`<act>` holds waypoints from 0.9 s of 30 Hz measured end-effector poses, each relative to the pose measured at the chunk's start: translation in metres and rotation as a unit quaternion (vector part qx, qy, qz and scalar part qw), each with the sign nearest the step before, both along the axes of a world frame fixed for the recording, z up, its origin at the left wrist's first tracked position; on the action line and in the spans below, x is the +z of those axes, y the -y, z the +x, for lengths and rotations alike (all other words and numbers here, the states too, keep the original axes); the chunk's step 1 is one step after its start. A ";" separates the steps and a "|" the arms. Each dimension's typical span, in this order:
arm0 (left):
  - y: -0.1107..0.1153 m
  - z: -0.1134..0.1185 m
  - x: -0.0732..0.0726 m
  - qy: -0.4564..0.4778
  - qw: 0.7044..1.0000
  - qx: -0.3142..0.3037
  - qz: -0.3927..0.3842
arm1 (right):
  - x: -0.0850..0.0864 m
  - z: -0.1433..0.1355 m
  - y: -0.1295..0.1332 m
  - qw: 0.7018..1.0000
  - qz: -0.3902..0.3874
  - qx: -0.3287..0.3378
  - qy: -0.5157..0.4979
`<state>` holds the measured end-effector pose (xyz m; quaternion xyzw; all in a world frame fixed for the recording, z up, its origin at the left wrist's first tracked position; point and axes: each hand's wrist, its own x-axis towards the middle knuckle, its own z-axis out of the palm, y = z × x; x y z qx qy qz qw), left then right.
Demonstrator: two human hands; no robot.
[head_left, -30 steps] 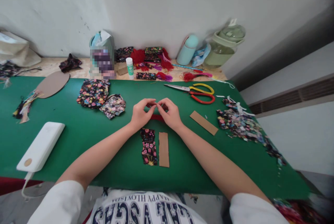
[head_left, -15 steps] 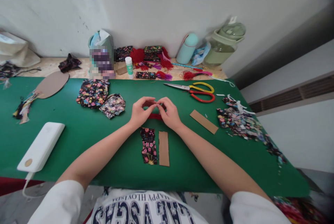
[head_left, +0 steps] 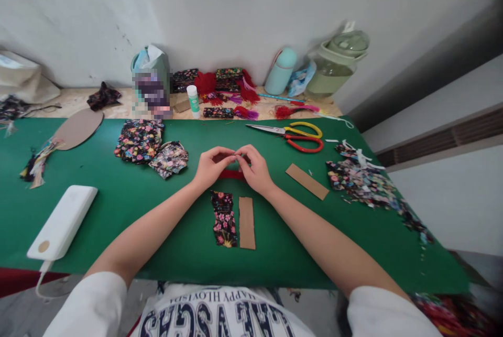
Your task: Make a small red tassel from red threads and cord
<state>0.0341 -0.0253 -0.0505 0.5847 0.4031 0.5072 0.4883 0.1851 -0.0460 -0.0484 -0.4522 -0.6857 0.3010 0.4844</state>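
Note:
My left hand (head_left: 210,168) and my right hand (head_left: 254,168) meet over the middle of the green mat, thumbs and fingertips pinched together. Whatever sits between the fingertips is too small to make out. Just below them shows a red strip (head_left: 231,174), partly hidden by my hands; whether it is held or lies on the mat I cannot tell. Nearer to me lie a torn-edged piece of black floral cloth (head_left: 223,220) and, beside it, a brown cardboard strip (head_left: 247,223). A second cardboard strip (head_left: 307,181) rests at an angle to the right of my right hand.
Scissors (head_left: 293,133) with yellow and red handles lie beyond my right hand. Cloth scraps (head_left: 361,180) are heaped at the right. Folded floral cloth (head_left: 139,140), a white power bank (head_left: 63,221) and a cardboard oval (head_left: 79,128) are leftward. A glue stick (head_left: 193,101) stands behind.
My hands stay in nearly the same place, fingertips still pinched together, with only slight finger movement. The view has shifted very slightly.

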 end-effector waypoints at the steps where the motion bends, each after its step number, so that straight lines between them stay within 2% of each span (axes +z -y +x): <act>1: 0.000 0.000 0.000 0.000 1.000 -0.001 0.001 | 0.000 0.000 0.000 1.000 -0.007 0.003 -0.008; 10: -0.002 -0.001 -0.002 0.007 1.000 0.000 -0.009 | -0.001 0.003 -0.002 0.997 -0.043 0.042 -0.056; 16: -0.003 -0.003 -0.003 0.011 1.000 0.012 -0.024 | -0.001 0.003 -0.002 0.998 -0.023 0.034 -0.038; 23: -0.004 -0.002 -0.003 0.016 0.999 0.013 -0.040 | 0.000 0.002 -0.005 0.990 -0.099 0.009 -0.103; 27: -0.002 -0.001 0.000 0.005 1.000 0.002 -0.023 | 0.000 0.003 -0.006 0.987 -0.113 0.015 -0.115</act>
